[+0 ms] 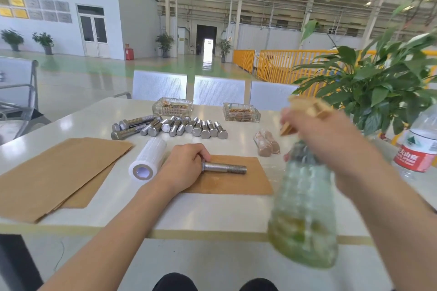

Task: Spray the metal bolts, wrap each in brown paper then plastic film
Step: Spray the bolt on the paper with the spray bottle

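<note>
1. The left hand point(186, 163) pinches the hexagonal head of a bolt point(224, 168) lying flat on a brown paper sheet point(236, 182), threads pointing to 3 o'clock.
2. The right hand point(331, 139) grips a blurred spray bottle point(305, 208) by its neck, at 4 o'clock of the bolt.
3. The bolt looks heavy, rigid and likely slick once sprayed; the head gives the surest hold.
4. The film roll point(147, 160) lies at 9 o'clock, the loose bolts point(170, 126) at 11, two wrapped bolts point(267, 143) at 1; none obstructs.

Film roll point(147, 162) crowds the bolt's point(224, 168) left.
</note>
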{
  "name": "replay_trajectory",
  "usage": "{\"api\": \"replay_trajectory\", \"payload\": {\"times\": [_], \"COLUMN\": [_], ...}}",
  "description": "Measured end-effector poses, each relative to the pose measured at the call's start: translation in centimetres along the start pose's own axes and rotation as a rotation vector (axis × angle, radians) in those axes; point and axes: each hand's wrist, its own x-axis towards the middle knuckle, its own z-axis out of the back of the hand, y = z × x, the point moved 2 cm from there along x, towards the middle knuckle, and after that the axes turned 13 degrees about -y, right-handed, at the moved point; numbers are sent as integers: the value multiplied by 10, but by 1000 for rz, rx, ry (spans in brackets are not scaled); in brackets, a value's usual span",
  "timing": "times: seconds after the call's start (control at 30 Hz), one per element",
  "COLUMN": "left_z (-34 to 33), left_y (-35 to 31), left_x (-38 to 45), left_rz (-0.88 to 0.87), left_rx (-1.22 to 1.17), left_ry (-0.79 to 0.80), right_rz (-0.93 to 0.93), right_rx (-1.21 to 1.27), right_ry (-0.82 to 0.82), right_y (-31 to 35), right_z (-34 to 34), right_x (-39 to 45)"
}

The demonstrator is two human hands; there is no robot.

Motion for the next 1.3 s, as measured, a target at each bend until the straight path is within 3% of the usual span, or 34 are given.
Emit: {"api": "replay_trajectory", "payload": {"times": [0.17,0.37,0.67,0.9,1.0,1.1,1.3], "left_z": [7,1,-7,0,8,21,40], "left_y": [-4,-14,-14,-14,-18,-19,-19], "left_x": [17,48,70,77,79,75,57], "left_rz": [36,-1,-31,-46,-111,-170,-279], "left_rx": [33,310,493,390,329,208,132], "left_ry": [39,263,487,568,485,448,386], "right_rz": [158,203,-60,-67,-85,29,335], "right_rx": [8,-83,-466,-558,-671,-543,-338], "right_ry": [-299,-398,-114,-75,-196,-291,50], "right_y": [7,-47,-125,-138,-130,-109,-81], "right_z": [31,7,-4,-3,9,15,-36], "right_x": [68,128,157,135,116,89,64]}}
